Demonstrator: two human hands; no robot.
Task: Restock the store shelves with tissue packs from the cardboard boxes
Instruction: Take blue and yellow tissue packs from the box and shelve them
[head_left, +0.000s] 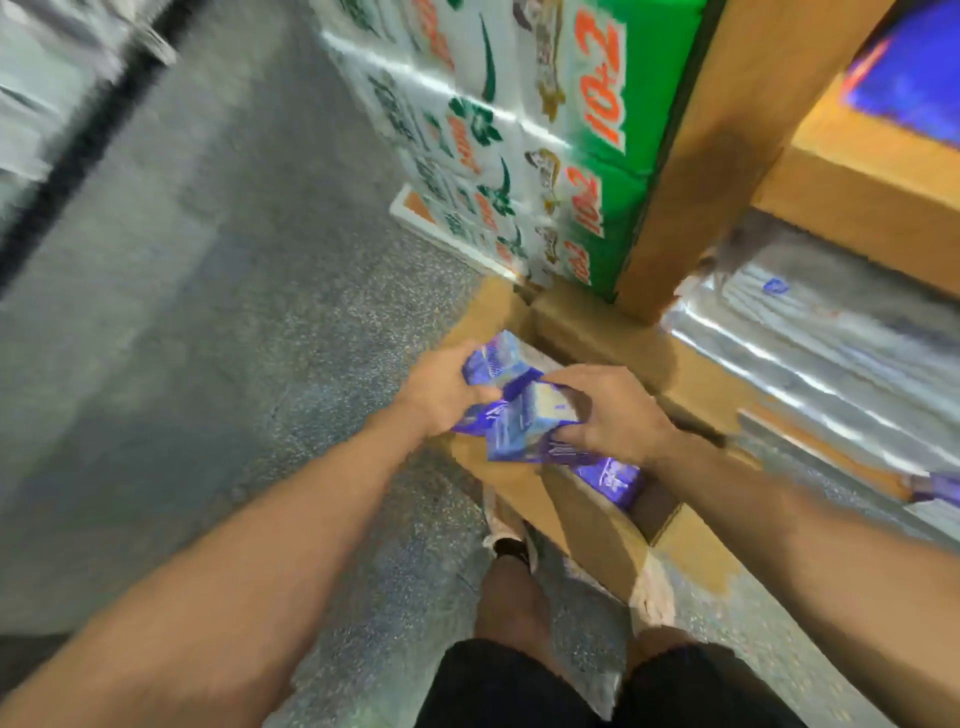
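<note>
Left hand (441, 395) and right hand (613, 415) each grip a purple tissue pack (524, 421) over the cardboard box (597, 530); packs look light, soft, film-slick, best clasped across the sides.

Speckled grey floor (218, 322); black shorts (498, 686); pale shoes (506, 525) beside box.

The tissue packs (524, 415) gripped between the left hand (441, 395) and the right hand (613, 410) are wrapped in glossy blue-and-white plastic film that creases and catches the light, and they sit above an open box (587, 525) of matt brown cardboard. The floor (260, 338) looks like smooth, speckled grey stone with a dull sheen, while the shelf frame (737, 135) has a matt, wood-toned finish. Shiny plastic wrap covers the green-and-white stacked packs (519, 135) and the silvery bundles (831, 332) on the low shelf.
</note>
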